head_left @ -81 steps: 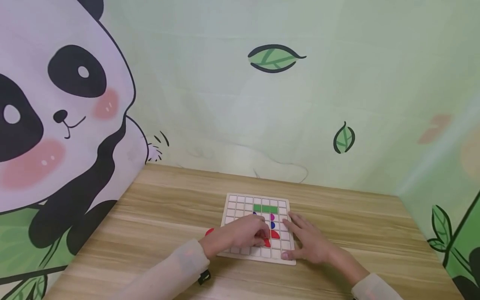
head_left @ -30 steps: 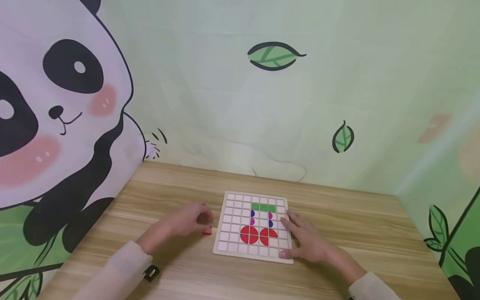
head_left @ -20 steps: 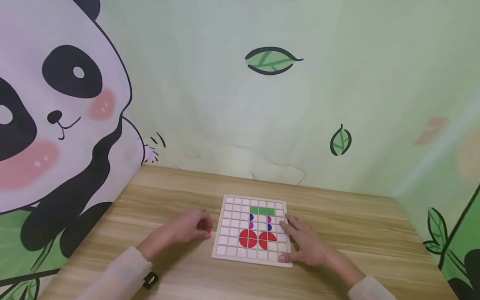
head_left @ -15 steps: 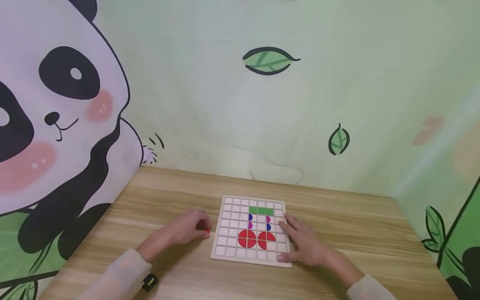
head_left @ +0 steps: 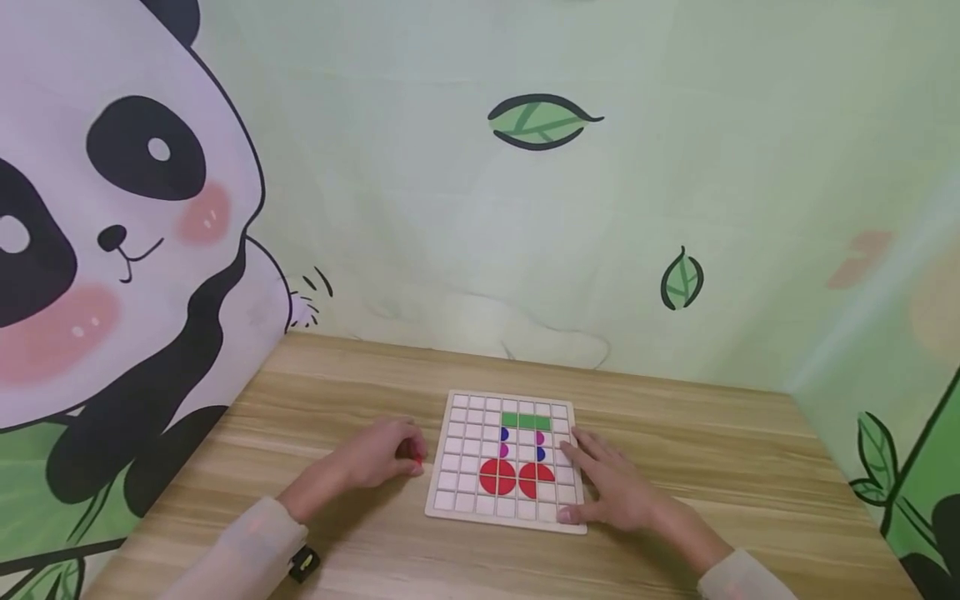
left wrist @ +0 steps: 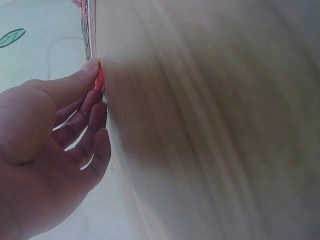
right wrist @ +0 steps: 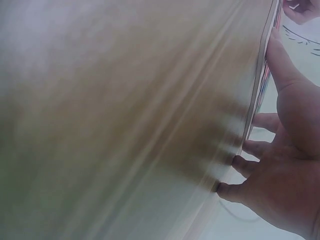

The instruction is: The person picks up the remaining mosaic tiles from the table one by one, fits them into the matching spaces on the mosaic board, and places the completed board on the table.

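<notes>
My left hand (head_left: 382, 452) is low over the table, left of the board, its thumb and fingers pinching a small red tile (left wrist: 100, 78). Most of that tile is hidden by the fingertips in the head view. The white square grid board (head_left: 456, 515) lies flat with coloured tiles in its cells: a green strip (head_left: 526, 421) across the top, blue and magenta half-circles below, a full red circle (head_left: 498, 477) and a three-quarter red circle (head_left: 534, 479). My right hand (head_left: 618, 487) rests with spread fingers on the board's right edge, thumb at its lower right corner.
The wooden table (head_left: 360, 367) reaches back to a pale green wall cloth (head_left: 420, 167) printed with leaves and a large panda (head_left: 150, 217). A black strap piece (head_left: 303, 564) hangs by the left sleeve.
My left hand has gone from the board to the table at its left and now pinches the red tile there. The right hand stays on the board's edge.
</notes>
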`<action>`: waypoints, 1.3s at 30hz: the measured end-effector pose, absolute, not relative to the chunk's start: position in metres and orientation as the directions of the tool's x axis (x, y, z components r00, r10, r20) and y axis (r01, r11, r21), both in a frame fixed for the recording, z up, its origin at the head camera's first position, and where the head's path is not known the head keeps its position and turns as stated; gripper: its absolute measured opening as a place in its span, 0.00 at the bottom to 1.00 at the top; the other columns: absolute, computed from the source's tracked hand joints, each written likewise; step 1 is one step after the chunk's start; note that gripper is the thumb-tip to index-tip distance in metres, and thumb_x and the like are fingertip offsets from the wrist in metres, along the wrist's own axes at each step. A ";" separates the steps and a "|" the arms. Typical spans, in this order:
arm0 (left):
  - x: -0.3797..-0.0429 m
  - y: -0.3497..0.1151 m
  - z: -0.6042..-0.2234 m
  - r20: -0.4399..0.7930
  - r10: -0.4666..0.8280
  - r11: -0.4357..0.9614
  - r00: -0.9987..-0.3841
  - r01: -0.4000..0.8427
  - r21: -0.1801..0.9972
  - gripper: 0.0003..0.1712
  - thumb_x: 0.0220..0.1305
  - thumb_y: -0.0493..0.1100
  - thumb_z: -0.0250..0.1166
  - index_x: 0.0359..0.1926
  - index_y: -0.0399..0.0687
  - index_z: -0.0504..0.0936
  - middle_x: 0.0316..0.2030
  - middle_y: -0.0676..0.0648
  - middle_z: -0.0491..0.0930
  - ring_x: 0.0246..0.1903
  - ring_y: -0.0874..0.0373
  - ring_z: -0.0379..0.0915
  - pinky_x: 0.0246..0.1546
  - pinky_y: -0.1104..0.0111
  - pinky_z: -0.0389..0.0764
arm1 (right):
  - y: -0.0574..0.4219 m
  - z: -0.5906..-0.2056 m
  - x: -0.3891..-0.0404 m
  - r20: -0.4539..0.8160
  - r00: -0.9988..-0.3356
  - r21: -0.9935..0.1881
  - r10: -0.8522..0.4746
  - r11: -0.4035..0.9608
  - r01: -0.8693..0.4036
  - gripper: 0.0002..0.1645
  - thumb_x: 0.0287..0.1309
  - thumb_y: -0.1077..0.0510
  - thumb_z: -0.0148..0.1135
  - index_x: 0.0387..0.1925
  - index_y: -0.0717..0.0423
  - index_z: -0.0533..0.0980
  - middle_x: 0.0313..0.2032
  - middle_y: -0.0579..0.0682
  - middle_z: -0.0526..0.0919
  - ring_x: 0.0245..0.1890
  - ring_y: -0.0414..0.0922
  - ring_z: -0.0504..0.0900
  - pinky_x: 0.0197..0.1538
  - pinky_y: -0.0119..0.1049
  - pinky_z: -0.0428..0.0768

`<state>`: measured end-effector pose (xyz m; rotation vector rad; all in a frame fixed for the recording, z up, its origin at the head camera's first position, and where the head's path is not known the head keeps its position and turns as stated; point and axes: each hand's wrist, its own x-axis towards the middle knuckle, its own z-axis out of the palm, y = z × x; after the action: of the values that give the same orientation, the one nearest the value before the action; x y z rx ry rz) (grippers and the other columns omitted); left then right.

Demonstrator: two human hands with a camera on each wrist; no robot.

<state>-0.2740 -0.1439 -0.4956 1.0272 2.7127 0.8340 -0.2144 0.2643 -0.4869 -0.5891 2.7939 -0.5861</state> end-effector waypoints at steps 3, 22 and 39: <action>-0.273 -0.143 -0.495 0.064 0.637 0.615 -0.768 0.557 0.557 0.09 0.63 0.40 0.78 0.40 0.47 0.85 0.35 0.57 0.81 0.37 0.65 0.78 0.43 0.67 0.84 | 0.265 -0.487 -0.214 -0.136 -0.896 -0.419 -0.423 0.844 -0.335 0.65 0.55 0.27 0.74 0.82 0.52 0.59 0.84 0.58 0.47 0.82 0.66 0.44 0.77 0.70 0.49; -0.272 -0.147 -0.488 0.005 0.629 0.591 -0.777 0.482 0.647 0.07 0.67 0.32 0.72 0.38 0.48 0.84 0.32 0.56 0.83 0.36 0.62 0.80 0.40 0.68 0.84 | 0.262 -0.487 -0.212 -0.146 -0.895 -0.416 -0.421 0.847 -0.331 0.65 0.55 0.27 0.74 0.83 0.51 0.58 0.84 0.56 0.47 0.83 0.64 0.43 0.78 0.70 0.48; -0.274 -0.134 -0.471 0.027 0.594 0.633 -0.804 0.488 0.601 0.04 0.72 0.39 0.69 0.41 0.52 0.82 0.35 0.58 0.83 0.38 0.63 0.79 0.42 0.67 0.83 | 0.264 -0.486 -0.213 -0.134 -0.895 -0.426 -0.425 0.840 -0.335 0.65 0.55 0.27 0.74 0.83 0.52 0.59 0.84 0.57 0.48 0.83 0.65 0.43 0.77 0.71 0.48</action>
<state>-0.2739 -0.1339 -0.4708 0.8963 2.6788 0.9075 -0.2135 0.2640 -0.4858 -0.5850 2.7962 -0.5874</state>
